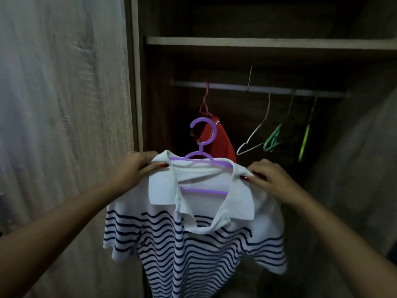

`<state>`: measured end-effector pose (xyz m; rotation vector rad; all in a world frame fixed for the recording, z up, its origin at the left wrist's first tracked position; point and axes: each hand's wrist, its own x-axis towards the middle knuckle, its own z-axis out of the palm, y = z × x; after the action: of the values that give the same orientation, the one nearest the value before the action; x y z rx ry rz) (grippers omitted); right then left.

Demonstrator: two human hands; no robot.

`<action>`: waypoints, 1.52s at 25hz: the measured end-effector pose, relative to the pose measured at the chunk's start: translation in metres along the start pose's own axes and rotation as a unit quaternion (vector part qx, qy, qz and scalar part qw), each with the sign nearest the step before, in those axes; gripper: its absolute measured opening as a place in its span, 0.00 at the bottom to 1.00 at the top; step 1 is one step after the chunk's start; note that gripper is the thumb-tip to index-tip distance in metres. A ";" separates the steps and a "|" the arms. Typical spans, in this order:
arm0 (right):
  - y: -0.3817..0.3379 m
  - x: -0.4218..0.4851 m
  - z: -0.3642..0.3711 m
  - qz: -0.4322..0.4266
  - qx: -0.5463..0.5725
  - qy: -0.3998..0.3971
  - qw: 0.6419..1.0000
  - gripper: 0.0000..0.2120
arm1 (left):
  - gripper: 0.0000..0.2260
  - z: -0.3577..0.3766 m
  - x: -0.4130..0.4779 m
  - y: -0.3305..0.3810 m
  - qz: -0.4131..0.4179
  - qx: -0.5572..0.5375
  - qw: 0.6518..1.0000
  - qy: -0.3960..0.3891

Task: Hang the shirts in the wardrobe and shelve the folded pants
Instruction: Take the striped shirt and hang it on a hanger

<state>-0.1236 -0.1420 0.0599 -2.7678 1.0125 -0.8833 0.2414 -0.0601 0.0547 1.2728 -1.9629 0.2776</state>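
Observation:
A white polo shirt with navy stripes (193,250) hangs on a purple hanger (202,147), held up in front of the open wardrobe. My left hand (135,168) pinches the shirt's left shoulder at the collar. My right hand (270,179) pinches the right shoulder. The hanger's hook points up, below the wardrobe rail (257,88) and apart from it. Behind it a red shirt (221,140) hangs from a pink hanger (205,104) on the rail.
A white hanger (255,134), a green one (274,138) and a yellow-green one (305,138) hang bare on the rail to the right. A shelf (257,43) runs above the rail. The wardrobe's closed wooden door panel (64,104) fills the left.

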 end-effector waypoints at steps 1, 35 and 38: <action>-0.002 -0.002 -0.006 0.001 0.052 0.006 0.999 0.05 | 0.12 0.001 0.003 0.006 0.008 -0.011 1.000 -0.008; -0.048 -0.066 -0.135 0.286 0.359 0.014 0.889 0.14 | 0.10 0.049 0.111 -0.005 -0.226 0.087 0.969 -0.055; -0.068 -0.028 -0.120 0.330 0.414 0.078 0.845 0.09 | 0.14 0.037 0.106 0.000 -0.197 0.166 0.966 -0.028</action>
<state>-0.1664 -0.0562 0.1627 -1.5097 1.1238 -1.0750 0.2011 -0.1533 0.1035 1.8708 -1.7048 0.3825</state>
